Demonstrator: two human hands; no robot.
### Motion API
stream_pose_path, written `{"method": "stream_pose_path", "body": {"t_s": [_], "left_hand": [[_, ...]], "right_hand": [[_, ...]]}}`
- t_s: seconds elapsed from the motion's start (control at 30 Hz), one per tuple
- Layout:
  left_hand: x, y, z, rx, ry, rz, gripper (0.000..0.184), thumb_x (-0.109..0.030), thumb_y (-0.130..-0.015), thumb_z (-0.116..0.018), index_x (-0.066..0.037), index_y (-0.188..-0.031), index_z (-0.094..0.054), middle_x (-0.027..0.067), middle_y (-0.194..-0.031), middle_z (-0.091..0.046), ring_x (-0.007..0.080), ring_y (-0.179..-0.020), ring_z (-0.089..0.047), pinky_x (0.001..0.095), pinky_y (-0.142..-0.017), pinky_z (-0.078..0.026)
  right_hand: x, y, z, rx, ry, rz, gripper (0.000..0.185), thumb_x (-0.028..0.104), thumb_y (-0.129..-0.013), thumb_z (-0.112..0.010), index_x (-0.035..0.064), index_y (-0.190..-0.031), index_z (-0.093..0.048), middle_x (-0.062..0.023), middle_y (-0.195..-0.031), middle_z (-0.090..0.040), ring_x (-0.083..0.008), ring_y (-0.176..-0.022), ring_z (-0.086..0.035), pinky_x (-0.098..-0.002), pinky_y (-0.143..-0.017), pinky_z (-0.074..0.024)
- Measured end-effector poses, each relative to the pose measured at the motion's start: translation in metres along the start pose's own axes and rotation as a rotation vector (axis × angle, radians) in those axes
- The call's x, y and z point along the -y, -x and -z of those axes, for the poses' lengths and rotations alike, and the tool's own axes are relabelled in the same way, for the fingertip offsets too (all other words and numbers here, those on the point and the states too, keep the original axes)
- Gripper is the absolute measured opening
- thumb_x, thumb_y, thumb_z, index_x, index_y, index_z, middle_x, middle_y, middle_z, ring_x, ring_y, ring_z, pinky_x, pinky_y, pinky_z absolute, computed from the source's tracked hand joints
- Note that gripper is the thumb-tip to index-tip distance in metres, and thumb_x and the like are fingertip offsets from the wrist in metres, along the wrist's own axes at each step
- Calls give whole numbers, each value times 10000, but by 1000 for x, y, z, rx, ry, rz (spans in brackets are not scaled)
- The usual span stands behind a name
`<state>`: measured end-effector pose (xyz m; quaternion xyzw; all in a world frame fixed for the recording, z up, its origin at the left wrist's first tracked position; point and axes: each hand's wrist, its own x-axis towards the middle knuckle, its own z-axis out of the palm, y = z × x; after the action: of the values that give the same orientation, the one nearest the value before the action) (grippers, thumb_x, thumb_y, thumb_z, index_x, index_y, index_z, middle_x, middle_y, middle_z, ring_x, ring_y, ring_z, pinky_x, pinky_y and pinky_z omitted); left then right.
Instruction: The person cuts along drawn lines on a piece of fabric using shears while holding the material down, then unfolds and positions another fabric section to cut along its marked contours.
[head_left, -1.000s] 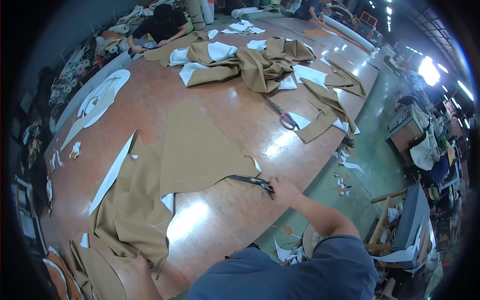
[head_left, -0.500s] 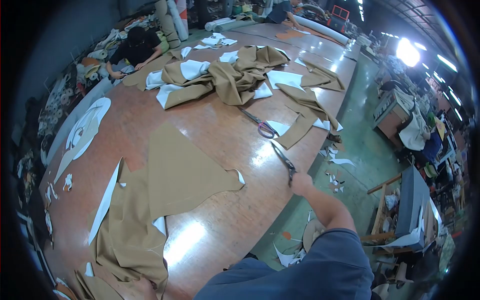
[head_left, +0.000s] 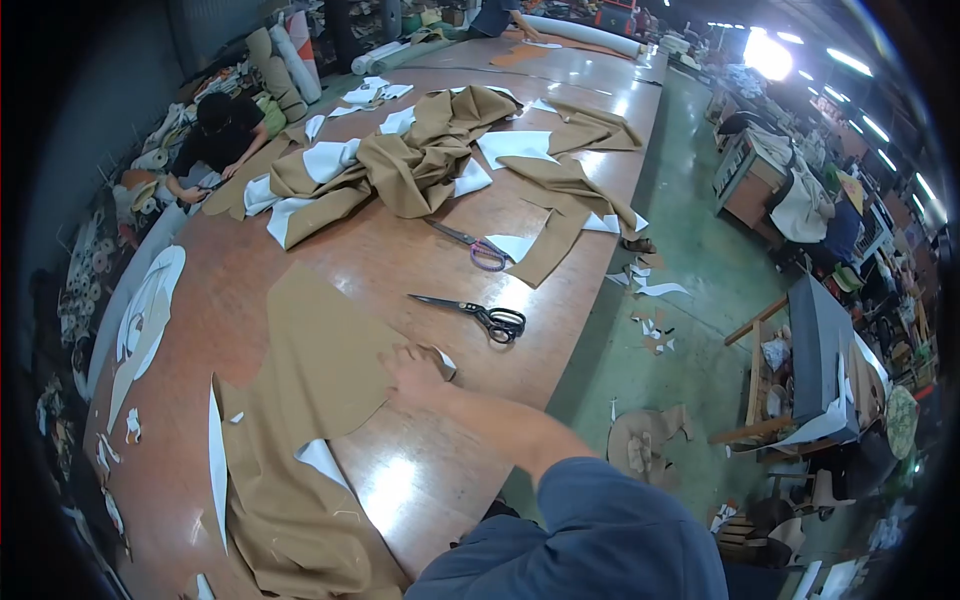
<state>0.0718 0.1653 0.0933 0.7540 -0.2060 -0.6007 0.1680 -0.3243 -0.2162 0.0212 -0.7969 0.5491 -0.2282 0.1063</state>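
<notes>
We have the right hand [head_left: 412,375] palm down on the brown fabric [head_left: 325,345], fingers spread, near its white-backed corner; the left is out of shot, so we can't tell how its fingers stand; beyond, black scissors [head_left: 468,307] lie on the table [head_left: 545,365] under the cloth, then purple-handled scissors [head_left: 470,240]; farther up we spot heaped brown-and-white material [head_left: 415,175]; off right, a grey-sided, box-like wooden frame [head_left: 822,350] holds a pale bag [head_left: 776,353]; background lettering is too small to read.
</notes>
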Motion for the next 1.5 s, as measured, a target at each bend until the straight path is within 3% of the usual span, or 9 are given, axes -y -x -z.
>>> {"method": "stream_pose_path", "body": {"t_s": [0.23,0.5,0.73,0.8,1.0,1.2,1.4,1.43,1.5], "left_hand": [[56,-58,144,-690,253,-465,736,-347,-1001,-687,4,-1597,-437,201,-1475,-616,318,-1269,-628,461,-1036,-520],[18,-117,93,-1200,-124,-235,629,-76,-872,-603,12,-1492,-553,306,-1421,-635,484,-1329,-593,487,-1147,-451],[67,-17,293,-1705,234,-253,349,-84,-867,-638,44,-1182,-717,250,-1064,-771,349,-947,-745,463,-874,-561],[71,-1,302,-1718,427,-523,243,-201,-914,-660,19,-996,-721,174,-892,-737,261,-752,-687,450,-720,-549],[167,7,259,-1082,589,329,343,-394,-968,-621,-150,-726,-614,-6,-582,-492,158,-495,-457,373,-493,-347],[240,76,290,-1069,1192,216,466,-561,-932,-614,-246,-654,-412,-49,-542,-363,129,-456,-323,338,-501,-276],[118,103,238,-389,-204,659,534,-611,-902,-744,-81,-936,-804,113,-750,-750,208,-576,-577,441,-617,-485],[100,101,234,-287,-281,779,601,-521,-912,-764,-31,-1260,-753,222,-1138,-795,320,-900,-762,511,-844,-587],[134,82,233,-667,-602,603,645,-478,-898,-771,-9,-1335,-700,244,-1237,-756,367,-1029,-746,513,-929,-582]], "right_hand": [[58,9,-73,452,260,167,225,186,-923,-628,51,-966,-803,-141,-1112,-710,-347,-1145,-646,-532,-893,-568],[85,-2,-36,667,278,219,225,196,-902,-662,41,-965,-811,-222,-1038,-777,-403,-1068,-740,-522,-935,-584],[-178,-279,45,-18,649,230,278,209,-917,-656,-33,-985,-775,-289,-1020,-754,-441,-981,-744,-555,-861,-572],[-47,-274,120,-63,429,-252,305,231,-959,-645,-29,-1071,-762,-290,-1178,-732,-454,-1126,-706,-527,-937,-561],[-45,-290,97,179,782,-125,380,281,-1009,-527,42,-1221,-733,-215,-1298,-735,-423,-1264,-670,-613,-1054,-497],[-101,-265,133,212,829,-237,354,250,-976,-576,63,-1233,-730,-215,-1274,-741,-421,-1270,-670,-577,-1047,-536],[-106,-253,100,514,865,24,391,122,-907,-577,24,-1257,-720,-225,-1364,-700,-442,-1264,-661,-522,-1086,-520],[-50,-240,92,543,848,93,410,108,-890,-582,23,-1268,-715,-224,-1360,-699,-452,-1248,-663,-519,-1079,-523],[-3,-219,58,366,587,354,437,86,-881,-605,41,-1305,-702,-214,-1370,-688,-418,-1251,-659,-502,-1072,-529]]}}
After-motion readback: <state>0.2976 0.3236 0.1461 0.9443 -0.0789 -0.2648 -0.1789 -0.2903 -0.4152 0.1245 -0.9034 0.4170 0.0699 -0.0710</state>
